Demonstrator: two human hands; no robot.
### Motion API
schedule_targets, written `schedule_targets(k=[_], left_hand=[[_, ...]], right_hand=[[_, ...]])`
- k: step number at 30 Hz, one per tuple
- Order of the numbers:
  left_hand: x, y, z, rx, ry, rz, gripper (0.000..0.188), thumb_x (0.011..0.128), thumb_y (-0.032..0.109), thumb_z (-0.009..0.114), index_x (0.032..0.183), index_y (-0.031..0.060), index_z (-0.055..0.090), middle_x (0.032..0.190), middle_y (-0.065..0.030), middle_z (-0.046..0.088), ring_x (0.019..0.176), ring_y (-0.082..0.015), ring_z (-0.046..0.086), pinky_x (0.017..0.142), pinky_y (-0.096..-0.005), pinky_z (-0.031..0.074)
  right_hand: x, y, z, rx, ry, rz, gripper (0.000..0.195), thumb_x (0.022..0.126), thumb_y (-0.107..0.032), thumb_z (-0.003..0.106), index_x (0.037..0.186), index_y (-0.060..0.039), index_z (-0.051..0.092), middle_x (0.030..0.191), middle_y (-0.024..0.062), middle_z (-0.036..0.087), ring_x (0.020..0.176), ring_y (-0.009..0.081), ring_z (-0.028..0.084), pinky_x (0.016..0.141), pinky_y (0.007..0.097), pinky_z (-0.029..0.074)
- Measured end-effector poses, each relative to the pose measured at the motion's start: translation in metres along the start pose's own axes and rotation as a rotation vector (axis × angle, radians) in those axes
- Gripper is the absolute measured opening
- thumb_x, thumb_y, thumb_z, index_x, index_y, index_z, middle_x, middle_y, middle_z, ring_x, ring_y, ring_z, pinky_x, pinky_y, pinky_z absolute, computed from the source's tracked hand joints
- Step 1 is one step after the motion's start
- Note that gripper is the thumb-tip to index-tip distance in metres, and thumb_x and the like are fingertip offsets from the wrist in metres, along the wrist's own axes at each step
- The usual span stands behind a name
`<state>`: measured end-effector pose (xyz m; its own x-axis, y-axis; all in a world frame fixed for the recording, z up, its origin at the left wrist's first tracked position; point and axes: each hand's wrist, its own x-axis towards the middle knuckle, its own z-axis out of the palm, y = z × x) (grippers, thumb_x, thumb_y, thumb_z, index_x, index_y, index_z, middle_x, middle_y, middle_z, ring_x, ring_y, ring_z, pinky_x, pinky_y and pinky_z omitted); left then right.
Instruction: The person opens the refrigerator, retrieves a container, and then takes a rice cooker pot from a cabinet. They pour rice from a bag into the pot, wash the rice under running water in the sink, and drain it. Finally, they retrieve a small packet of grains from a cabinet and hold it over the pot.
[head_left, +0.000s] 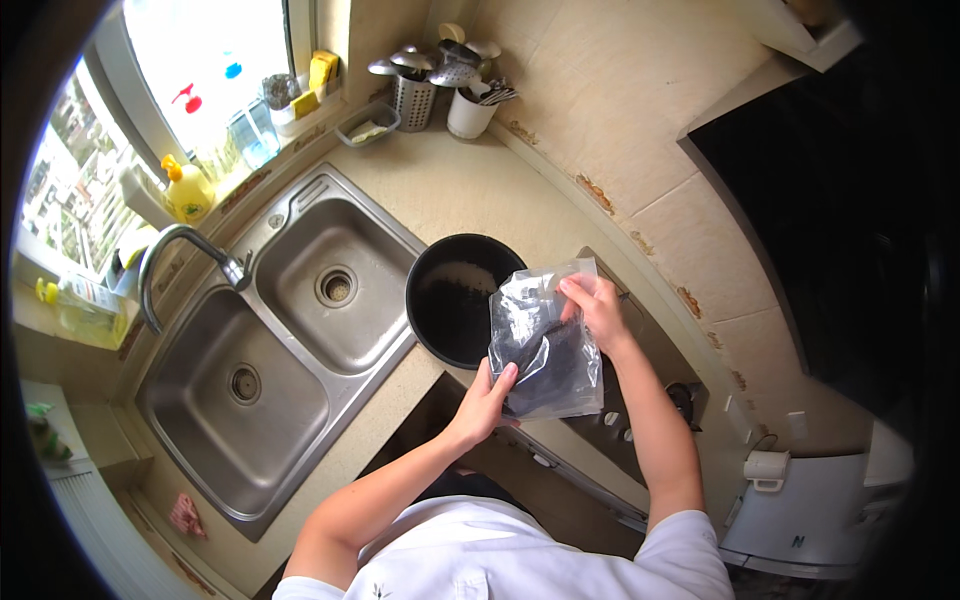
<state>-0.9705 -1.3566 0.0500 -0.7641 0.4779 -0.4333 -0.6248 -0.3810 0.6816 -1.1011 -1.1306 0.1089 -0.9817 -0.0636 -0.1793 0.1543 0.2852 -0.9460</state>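
I hold a clear plastic bag in both hands, over the right side of a black round pot. My left hand grips the bag's lower left edge, thumb on top. At its upper right corner my right hand pinches the film, with fingers seen through the plastic. The bag looks dark in its middle; whether that is contents or the surface behind, I cannot tell. Pale grains lie in the pot, along the far side of its dark inside. Part of the pot's right rim is hidden by the bag.
Left of the pot is a steel double sink with a curved faucet. A gas stove lies partly under my right arm. Utensil holders stand in the far corner. Bottles line the windowsill. A dark range hood juts out at right.
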Motion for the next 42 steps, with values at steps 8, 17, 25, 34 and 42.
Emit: schedule_targets(k=[8,17,25,34,42], left_hand=[[0.004,0.028,-0.02,0.53,0.093,0.25,0.064,0.106,0.05,0.06,0.153,0.0111,0.041,0.119,-0.0153,0.07,0.104,-0.0231,0.068,0.075,-0.0379,0.062],[-0.007,0.043,0.015,0.691,0.019,0.44,0.067,0.103,0.038,0.068,0.152,0.0023,0.041,0.13,-0.0254,0.067,0.123,-0.0378,0.066,0.105,-0.0412,0.049],[-0.007,0.049,0.022,0.724,0.011,0.603,0.07,0.098,0.036,0.073,0.152,0.0026,0.043,0.135,-0.0261,0.064,0.128,-0.041,0.062,0.109,-0.0437,0.047],[-0.02,0.132,0.013,0.732,0.006,0.879,0.074,0.088,0.033,0.079,0.145,-0.001,0.048,0.129,-0.0227,0.067,0.123,-0.0403,0.064,0.107,-0.0436,0.048],[-0.038,0.18,0.017,0.914,0.095,1.066,0.079,0.087,0.045,0.079,0.143,-0.0018,0.051,0.128,-0.0247,0.068,0.122,-0.0398,0.065,0.106,-0.0433,0.048]], right_hand=[[-0.035,-0.007,0.003,0.19,0.136,-0.11,0.031,0.104,-0.031,0.067,0.103,-0.0002,0.073,0.07,0.0055,0.069,0.061,0.0137,0.067,0.061,0.0275,0.052],[-0.08,-0.024,-0.021,0.265,0.256,-0.294,0.025,0.104,-0.025,0.065,0.101,-0.002,0.075,0.079,0.0046,0.072,0.077,0.0146,0.068,0.078,0.0307,0.051],[-0.099,-0.038,-0.029,0.341,0.259,-0.474,0.024,0.102,-0.023,0.069,0.101,-0.0007,0.076,0.093,0.0065,0.074,0.085,0.016,0.069,0.083,0.0316,0.05],[-0.103,-0.122,-0.002,0.294,0.179,-0.699,0.024,0.104,-0.021,0.068,0.101,0.0019,0.074,0.099,0.0101,0.073,0.096,0.0203,0.068,0.091,0.0357,0.052],[-0.105,-0.159,0.006,0.252,0.122,-0.75,0.025,0.106,-0.021,0.067,0.108,0.0028,0.076,0.107,0.0089,0.076,0.105,0.0185,0.069,0.099,0.0351,0.052]])
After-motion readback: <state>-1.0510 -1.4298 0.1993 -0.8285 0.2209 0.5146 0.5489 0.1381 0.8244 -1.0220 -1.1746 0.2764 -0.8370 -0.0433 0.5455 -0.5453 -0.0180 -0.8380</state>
